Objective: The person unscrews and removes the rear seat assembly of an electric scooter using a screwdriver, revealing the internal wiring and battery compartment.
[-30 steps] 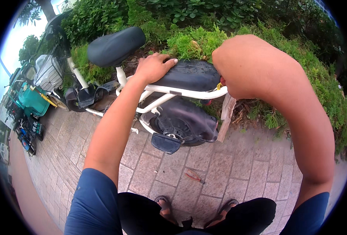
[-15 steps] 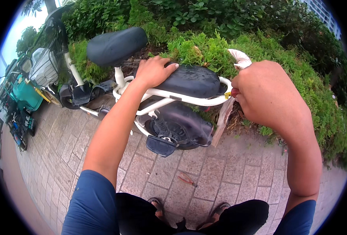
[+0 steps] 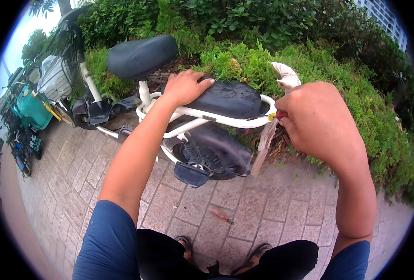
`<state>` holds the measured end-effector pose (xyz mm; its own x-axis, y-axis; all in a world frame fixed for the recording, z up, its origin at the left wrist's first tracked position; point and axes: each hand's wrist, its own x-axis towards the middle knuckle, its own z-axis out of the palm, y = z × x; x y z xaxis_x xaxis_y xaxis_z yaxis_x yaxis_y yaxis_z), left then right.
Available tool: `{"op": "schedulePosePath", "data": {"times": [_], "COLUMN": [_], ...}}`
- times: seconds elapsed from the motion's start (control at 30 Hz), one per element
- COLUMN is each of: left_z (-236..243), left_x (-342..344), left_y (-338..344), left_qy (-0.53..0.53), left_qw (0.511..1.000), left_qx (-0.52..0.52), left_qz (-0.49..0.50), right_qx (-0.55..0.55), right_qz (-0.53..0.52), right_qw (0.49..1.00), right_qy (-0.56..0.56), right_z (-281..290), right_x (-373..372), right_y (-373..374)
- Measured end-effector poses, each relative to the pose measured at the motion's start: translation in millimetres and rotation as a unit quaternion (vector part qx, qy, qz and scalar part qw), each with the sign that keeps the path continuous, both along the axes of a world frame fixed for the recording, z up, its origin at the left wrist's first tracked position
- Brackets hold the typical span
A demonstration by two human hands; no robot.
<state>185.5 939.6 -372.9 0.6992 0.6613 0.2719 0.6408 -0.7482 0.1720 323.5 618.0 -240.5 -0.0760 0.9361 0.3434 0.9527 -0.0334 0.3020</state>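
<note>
A white-framed electric bike (image 3: 230, 122) with a black rear seat (image 3: 232, 98) stands in front of me. My left hand (image 3: 184, 88) lies on the front part of that seat, its thumb stretched out. At the rear end of the white frame, my right hand (image 3: 316, 114) is closed round a red-handled tool (image 3: 280, 115) with a yellow part showing; the fist hides most of it. A crumpled whitish cloth (image 3: 286, 74) sticks up above this fist. Pliers with red handles (image 3: 221, 214) lie on the paving between my feet and the bike.
The black front saddle (image 3: 141, 56) sits on a white post. Green shrubs (image 3: 244, 60) border the far side. At the left are a wire basket (image 3: 56, 79) with a pale bag and a teal parked vehicle (image 3: 32, 109). A wooden strip (image 3: 264, 142) slants beside the rear wheel.
My right hand has turned slightly and shifted a little down, still at the frame's rear end. The left hand stays on the seat. The view has moved slightly.
</note>
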Motion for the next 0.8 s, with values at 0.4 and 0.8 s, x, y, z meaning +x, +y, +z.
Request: {"op": "schedulePosePath", "data": {"times": [0.4, 0.8], "left_z": [1.6, -1.1], "left_x": [-1.6, -0.5], "left_y": [0.1, -3.8], "left_qy": [-0.003, -0.001], "left_qw": [1.000, 1.000], "left_qx": [-0.005, 0.010], "left_qz": [0.001, 0.007], "right_qx": [-0.127, -0.115], "right_qz": [-0.041, -0.018], "right_qw": [0.977, 0.981], "right_qy": [0.165, 0.155], "right_z": [37.6, 24.2], "right_x": [21.0, 28.8], "right_y": [8.2, -2.8]}}
